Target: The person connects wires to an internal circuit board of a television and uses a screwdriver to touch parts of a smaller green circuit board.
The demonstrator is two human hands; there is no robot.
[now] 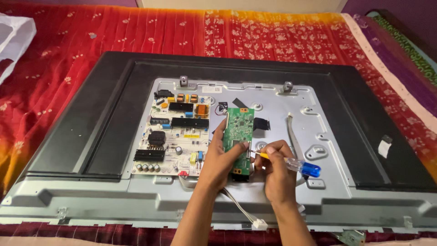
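A small green circuit board [238,132] lies near the middle of a big grey metal back panel [291,200]. The left hand [223,159] is curled around the board's left edge, with its fingers closed on it and its thumb on top. The right hand [277,171] is just beside it, closed around a screwdriver [291,163] that has a clear and blue handle. The tip of the screwdriver points at the lower part of the green board, close to the left thumb. To the left of the green board sits a larger pale board [175,136] with black, yellow and orange parts on it. A white wire with a small plug [260,223] runs out from under the left wrist toward the near edge. A flat grey ribbon cable [291,130] lies to the right. The panel has a wide black frame [91,118] around it. It all rests on a red and orange cloth [273,34] with small flower shapes. A white plastic bag [13,41] is at the far left.
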